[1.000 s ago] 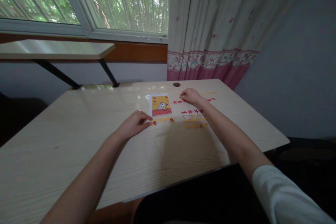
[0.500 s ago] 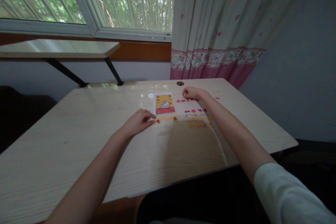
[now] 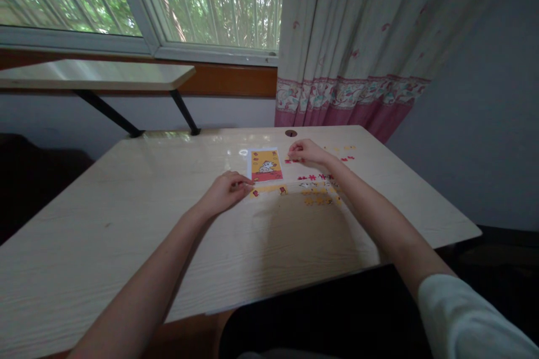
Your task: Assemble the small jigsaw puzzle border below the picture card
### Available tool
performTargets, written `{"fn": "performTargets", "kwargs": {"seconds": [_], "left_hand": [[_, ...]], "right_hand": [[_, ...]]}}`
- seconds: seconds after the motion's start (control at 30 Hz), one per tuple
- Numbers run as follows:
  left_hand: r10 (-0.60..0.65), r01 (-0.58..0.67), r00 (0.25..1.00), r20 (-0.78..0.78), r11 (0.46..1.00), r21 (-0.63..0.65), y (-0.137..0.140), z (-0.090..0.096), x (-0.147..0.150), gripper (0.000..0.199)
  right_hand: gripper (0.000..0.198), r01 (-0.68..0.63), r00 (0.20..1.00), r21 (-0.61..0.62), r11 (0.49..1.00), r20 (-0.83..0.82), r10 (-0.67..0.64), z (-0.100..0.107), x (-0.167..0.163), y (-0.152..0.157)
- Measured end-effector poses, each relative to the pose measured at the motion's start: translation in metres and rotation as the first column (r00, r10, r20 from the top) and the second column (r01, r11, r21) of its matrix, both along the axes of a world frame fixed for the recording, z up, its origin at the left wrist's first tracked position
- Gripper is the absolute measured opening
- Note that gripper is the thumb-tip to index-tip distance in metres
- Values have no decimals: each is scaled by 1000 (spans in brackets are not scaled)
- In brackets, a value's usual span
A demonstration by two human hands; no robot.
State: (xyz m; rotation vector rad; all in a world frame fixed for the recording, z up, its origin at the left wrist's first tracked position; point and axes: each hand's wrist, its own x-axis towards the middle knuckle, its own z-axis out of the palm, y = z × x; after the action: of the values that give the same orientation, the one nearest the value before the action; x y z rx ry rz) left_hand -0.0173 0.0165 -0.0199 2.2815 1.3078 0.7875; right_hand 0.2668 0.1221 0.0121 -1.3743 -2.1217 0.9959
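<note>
My left hand [image 3: 227,189] rests on the table at the left end of a short yellow strip of jigsaw puzzle pieces [image 3: 269,191], which has a red figure near each end. Its thumb and forefinger reach out beside the strip, with nothing visible between them. Just above that strip lies a printed picture card [image 3: 266,165] of a white animal on yellow and red. My right hand [image 3: 306,151] hovers low over a row of red puzzle pieces [image 3: 288,161], its fingers pinched together. Whatever is in them is too small to make out.
Loose red puzzle pieces [image 3: 312,178] and yellow puzzle pieces [image 3: 309,201] lie in rows below my right forearm. Several more sit farther right. A raised shelf [image 3: 126,76] stands at the back left. A cable hole [image 3: 291,133] and curtain [image 3: 337,95] are behind.
My right hand has moved slightly left and down towards the left end of the red row. My left thumb and forefinger have come closer together. The view has shifted a little.
</note>
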Motion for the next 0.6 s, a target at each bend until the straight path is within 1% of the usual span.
{"fn": "performTargets", "kwargs": {"seconds": [0.03, 0.1, 0.2, 0.27, 0.37, 0.6], "left_hand": [[25, -24, 999, 48, 1000, -21, -2, 0, 4, 26], [86, -72, 980, 178, 994, -83, -7, 0, 14, 27], [132, -48, 917, 378, 973, -224, -15, -1, 32, 32], [154, -44, 889, 431, 966, -255, -19, -1, 41, 34], [174, -57, 869, 464, 965, -255, -24, 0, 49, 33], [213, -30, 809, 549, 946, -323, -25, 9, 50, 38]], "right_hand": [[11, 3, 991, -32, 999, -134, -7, -2, -5, -12], [15, -14, 946, -80, 997, -323, -12, -8, -15, -36], [27, -93, 875, -179, 980, -484, -5, -19, -30, -69], [33, -115, 835, -233, 966, -549, -33, -26, -37, -84], [35, -103, 794, -278, 955, -601, -89, -29, -45, -96], [34, -85, 692, -311, 947, -702, -169, -28, -50, -104]]}}
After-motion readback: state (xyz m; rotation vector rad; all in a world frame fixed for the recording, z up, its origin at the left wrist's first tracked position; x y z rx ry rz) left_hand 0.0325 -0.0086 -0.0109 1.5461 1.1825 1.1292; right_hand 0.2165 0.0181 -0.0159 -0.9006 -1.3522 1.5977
